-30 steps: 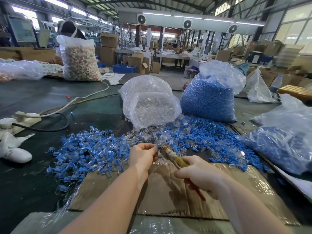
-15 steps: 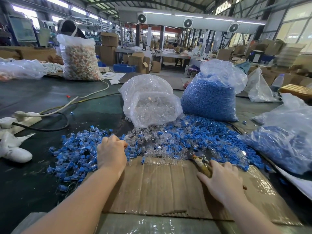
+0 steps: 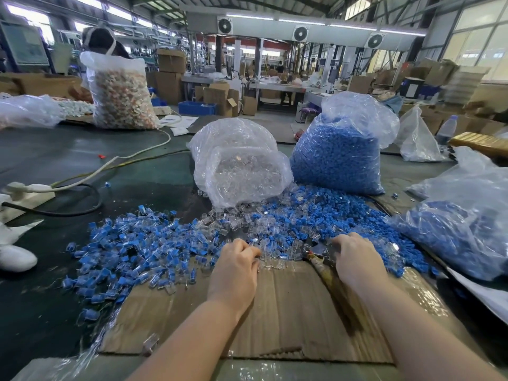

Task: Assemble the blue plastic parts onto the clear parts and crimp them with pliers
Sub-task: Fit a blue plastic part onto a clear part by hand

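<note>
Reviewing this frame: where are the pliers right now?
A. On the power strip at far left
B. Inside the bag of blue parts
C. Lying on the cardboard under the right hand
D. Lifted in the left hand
C. The pliers lie on the cardboard, with the right hand over their handles; the left hand is at the clear parts.

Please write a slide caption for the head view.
Both hands, left and right, reach into loose clear parts; pliers lie beside.

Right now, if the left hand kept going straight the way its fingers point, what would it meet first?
The left hand would likely meet the loose clear parts at its fingertips first; the bag of clear parts stands further along. Depth is uncertain.
</note>
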